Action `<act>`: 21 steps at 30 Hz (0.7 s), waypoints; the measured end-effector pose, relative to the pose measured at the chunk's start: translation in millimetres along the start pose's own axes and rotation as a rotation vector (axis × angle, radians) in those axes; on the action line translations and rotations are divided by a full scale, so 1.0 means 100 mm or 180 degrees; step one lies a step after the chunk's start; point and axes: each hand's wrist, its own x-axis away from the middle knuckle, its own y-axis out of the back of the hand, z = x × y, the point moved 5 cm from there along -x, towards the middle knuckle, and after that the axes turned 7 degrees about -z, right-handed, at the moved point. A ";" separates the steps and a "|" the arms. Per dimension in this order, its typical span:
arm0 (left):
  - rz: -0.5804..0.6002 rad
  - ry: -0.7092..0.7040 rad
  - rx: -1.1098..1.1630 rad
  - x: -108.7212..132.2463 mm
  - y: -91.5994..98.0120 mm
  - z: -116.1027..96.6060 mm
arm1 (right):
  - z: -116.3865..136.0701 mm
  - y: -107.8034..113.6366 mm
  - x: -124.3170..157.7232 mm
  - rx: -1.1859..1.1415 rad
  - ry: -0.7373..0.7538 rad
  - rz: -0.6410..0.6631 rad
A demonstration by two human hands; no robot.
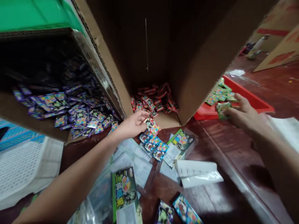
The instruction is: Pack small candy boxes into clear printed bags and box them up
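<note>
My left hand (133, 124) reaches to the mouth of a tipped cardboard box (201, 71) and pinches a small red packet (152, 125). More red packets (154, 99) lie heaped deep inside that box. Just below my left hand sits a row of blue packets (153, 144) on the dark wooden table (224, 193). My right hand (243, 115) is closed on a green packet (221, 109) at the edge of a red tray (252, 102) that holds several green packets (219, 93).
A second tipped box (21, 121) on the left spills purple packets (77, 112). Green printed cards (123, 189) in clear bags, folded white sheets (196, 172) and loose plastic sleeves cover the near table. A white mesh basket (18, 161) stands far left. More cartons (280, 49) stand at the back right.
</note>
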 end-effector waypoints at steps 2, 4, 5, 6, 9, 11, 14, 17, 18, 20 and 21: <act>0.0398 0.0200 0.0768 0.23 -0.21 -0.15 | -0.15 0.16 0.67 -0.0815 -0.0459 0.0521; 0.0834 0.0286 0.1046 0.50 -0.54 -0.32 | -0.27 0.25 1.38 -0.1404 -0.0618 0.1093; 0.1054 0.0283 0.1081 0.64 -0.73 -0.40 | -0.32 0.28 1.71 -0.1663 -0.0643 0.1372; 0.1262 0.0240 0.1084 0.78 -0.95 -0.47 | -0.38 0.29 2.00 -0.1875 -0.0651 0.1632; 0.1611 -0.0159 0.0953 1.16 -1.60 -0.64 | -0.60 0.33 2.60 -0.2170 -0.0700 0.2071; 0.1644 -0.0578 0.0661 1.35 -2.00 -0.73 | -0.77 0.37 2.76 -0.2108 -0.0704 0.2060; 0.1606 -0.1141 -0.0144 1.55 -2.40 -0.85 | -0.98 0.44 2.82 -0.1682 -0.0562 0.1923; 0.1087 -0.1583 -0.1052 1.71 -2.41 -0.98 | -1.09 0.50 2.80 -0.0968 -0.0236 0.1720; 0.0870 -0.1676 -0.1323 1.78 -2.33 -1.00 | -1.10 0.52 2.78 -0.0684 -0.0041 0.1617; 0.0573 -0.1662 -0.1785 1.96 -2.11 -0.95 | -1.07 0.56 2.77 -0.0096 0.0503 0.1404; 0.0546 -0.1561 -0.1961 2.05 -1.98 -0.87 | -1.05 0.57 2.77 0.0159 0.0827 0.1365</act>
